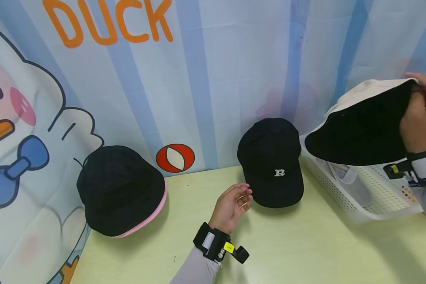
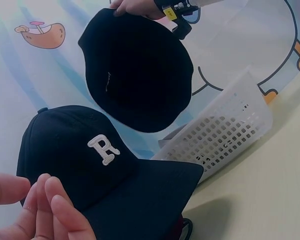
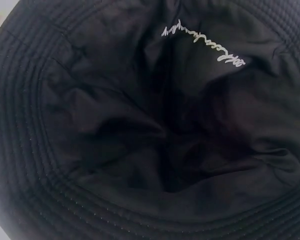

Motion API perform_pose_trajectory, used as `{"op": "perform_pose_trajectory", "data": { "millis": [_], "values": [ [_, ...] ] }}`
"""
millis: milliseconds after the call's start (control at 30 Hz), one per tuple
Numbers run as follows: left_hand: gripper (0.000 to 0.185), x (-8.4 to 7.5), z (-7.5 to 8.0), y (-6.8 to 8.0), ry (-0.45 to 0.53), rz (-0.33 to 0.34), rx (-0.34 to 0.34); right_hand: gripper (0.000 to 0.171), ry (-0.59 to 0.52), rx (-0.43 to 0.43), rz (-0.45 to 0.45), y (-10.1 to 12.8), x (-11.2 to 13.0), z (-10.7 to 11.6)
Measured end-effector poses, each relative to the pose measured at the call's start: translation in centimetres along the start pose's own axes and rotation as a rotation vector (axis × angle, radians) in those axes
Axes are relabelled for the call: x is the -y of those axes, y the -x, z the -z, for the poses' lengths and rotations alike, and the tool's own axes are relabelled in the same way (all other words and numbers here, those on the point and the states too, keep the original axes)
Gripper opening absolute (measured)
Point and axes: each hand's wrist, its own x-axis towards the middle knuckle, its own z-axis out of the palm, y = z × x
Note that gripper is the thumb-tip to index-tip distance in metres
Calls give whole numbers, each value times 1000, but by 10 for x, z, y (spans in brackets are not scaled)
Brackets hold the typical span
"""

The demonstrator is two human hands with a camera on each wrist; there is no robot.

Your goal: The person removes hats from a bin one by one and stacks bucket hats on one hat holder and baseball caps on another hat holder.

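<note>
The left hand [image 1: 230, 209], fingers loosely bent, is just beside a black cap [image 1: 269, 154] on the bench [image 1: 195, 221]; a white "R" [image 1: 279, 172] marks its front. The right hand's [image 1: 424, 118] fingers clamp the rim of a cream-and-black bucket hat [image 1: 362, 126] above a white basket [image 1: 367, 216]; I can't read the white script [image 3: 232, 60] inside the hat. The backdrop [image 1: 223, 98] says "DUCK" [image 1: 135, 38].

On the table [image 1: 287, 248], left to right, hat [image 1: 122, 189], cap [image 1: 271, 152], basket [image 1: 387, 216]; second hat [image 1: 358, 130] above the basket.

3 views share the hat [image 1: 358, 126]: head forward-down, left across, right closest.
</note>
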Motion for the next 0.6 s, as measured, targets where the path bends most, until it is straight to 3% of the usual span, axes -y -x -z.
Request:
{"op": "perform_pose_trajectory", "data": {
  "millis": [267, 500, 600],
  "values": [
    [16, 0, -1, -1, -6, 1, -6, 31, -39, 32, 59, 13, 18, 18],
    [15, 1, -2, 0, -2, 10, -8, 30, -37, 160, -16, 19, 28, 35],
    [14, 1, -2, 0, 2, 13, -7, 30, -60, 170, 12, 25, 33, 40]
  ]
}}
